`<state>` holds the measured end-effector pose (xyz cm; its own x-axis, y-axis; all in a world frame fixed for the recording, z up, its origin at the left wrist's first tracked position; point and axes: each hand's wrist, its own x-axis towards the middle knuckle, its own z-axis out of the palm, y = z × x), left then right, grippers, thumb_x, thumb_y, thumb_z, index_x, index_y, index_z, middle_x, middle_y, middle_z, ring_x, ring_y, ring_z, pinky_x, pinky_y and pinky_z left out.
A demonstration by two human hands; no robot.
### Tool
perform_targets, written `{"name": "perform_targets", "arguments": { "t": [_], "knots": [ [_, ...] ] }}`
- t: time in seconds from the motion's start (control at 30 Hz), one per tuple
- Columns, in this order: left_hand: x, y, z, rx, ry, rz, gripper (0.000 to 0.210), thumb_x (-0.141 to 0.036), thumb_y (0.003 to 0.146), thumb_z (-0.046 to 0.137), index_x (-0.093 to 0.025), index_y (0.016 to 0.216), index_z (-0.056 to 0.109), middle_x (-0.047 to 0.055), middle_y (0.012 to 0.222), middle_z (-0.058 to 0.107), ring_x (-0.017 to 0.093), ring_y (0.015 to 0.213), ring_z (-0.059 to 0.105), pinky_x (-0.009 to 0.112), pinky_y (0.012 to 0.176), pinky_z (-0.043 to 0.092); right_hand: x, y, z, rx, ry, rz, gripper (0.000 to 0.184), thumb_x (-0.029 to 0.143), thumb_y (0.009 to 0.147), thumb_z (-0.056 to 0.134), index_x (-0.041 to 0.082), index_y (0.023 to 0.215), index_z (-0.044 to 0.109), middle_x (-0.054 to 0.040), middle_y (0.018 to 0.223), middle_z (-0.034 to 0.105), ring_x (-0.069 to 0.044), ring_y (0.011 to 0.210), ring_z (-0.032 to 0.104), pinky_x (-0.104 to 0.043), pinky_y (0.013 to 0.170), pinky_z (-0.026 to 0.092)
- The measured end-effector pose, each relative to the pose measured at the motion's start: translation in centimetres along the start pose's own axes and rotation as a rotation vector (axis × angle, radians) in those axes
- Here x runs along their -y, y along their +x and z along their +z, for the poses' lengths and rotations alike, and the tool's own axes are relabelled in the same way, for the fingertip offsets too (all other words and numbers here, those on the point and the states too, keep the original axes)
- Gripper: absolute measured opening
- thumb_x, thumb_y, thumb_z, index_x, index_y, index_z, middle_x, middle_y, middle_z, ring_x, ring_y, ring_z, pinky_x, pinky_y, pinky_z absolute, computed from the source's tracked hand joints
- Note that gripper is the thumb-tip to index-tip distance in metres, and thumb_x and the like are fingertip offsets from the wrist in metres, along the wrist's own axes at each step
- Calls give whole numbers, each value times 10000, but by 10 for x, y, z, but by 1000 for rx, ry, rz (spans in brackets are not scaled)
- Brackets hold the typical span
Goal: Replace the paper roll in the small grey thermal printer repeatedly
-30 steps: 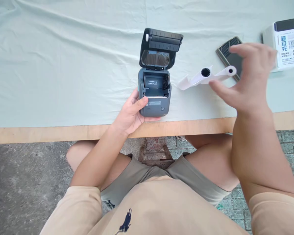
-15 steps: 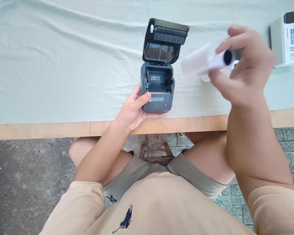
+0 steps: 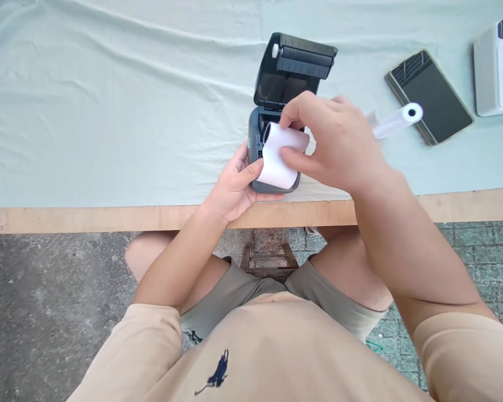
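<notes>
A small dark grey label printer (image 3: 255, 125) stands on the cloth near the table's front edge, its lid (image 3: 289, 61) raised. My left hand (image 3: 237, 184) grips the printer's lower left side, thumb on the front and fingers beneath. Between the thumb and fingers of my right hand (image 3: 331, 137) is a white paper roll (image 3: 291, 139) with a dark core. The roll is over the printer's open bay, its loose end hanging across the printer's front. Whether it touches the inside of the bay I cannot tell.
A second, thinner white roll (image 3: 396, 120) lies to the right, by a dark smartphone (image 3: 438, 97). Farther right stands a white box (image 3: 488, 72) with printed characters. Pale green cloth (image 3: 121, 123) covers the table, and its wooden edge (image 3: 109, 219) runs above my knees.
My right hand has brought the paper roll leftward, from the right side to over the printer's bay. The smartphone and second roll have come into fuller view. My left hand keeps its hold.
</notes>
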<state>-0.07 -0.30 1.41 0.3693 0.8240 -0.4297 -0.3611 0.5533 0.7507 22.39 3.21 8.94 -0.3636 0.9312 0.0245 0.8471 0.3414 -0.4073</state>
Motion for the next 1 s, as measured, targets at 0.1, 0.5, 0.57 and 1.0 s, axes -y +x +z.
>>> {"name": "perform_targets", "arguments": {
  "t": [0.1,0.5,0.57,1.0],
  "knots": [
    [-1,-1,1,-12,-4,-1,851,-643,942,1075,-351,1649,704,95,1778,826,533,1759,756,681,1224,844,4,3,-1,18,-57,-1,294,234,1054,682,395,1299,706,-55,1293,933,-424,1127,844,-629,1212,608],
    [-3,-1,2,-4,-3,-25,885,-549,854,1066,-355,1628,685,102,1640,857,546,1532,877,795,1170,830,3,9,-1,66,11,-11,313,116,1067,662,363,1258,672,-56,1469,928,-385,1289,877,-597,1275,554],
    [-3,-1,2,-6,-7,-18,851,-559,855,1076,-345,1589,703,99,1613,862,547,1557,864,794,1183,825,2,8,2,84,3,-33,266,136,1094,650,342,1257,691,-62,1380,935,-372,1245,876,-598,1286,541],
    [0,-1,2,5,1,-4,900,-519,764,1202,-347,1496,706,94,1681,861,573,1706,782,809,1308,767,-12,-2,8,9,100,-217,206,455,1124,686,351,960,754,-65,1184,918,-432,1408,807,-692,1262,558]
  ]
}}
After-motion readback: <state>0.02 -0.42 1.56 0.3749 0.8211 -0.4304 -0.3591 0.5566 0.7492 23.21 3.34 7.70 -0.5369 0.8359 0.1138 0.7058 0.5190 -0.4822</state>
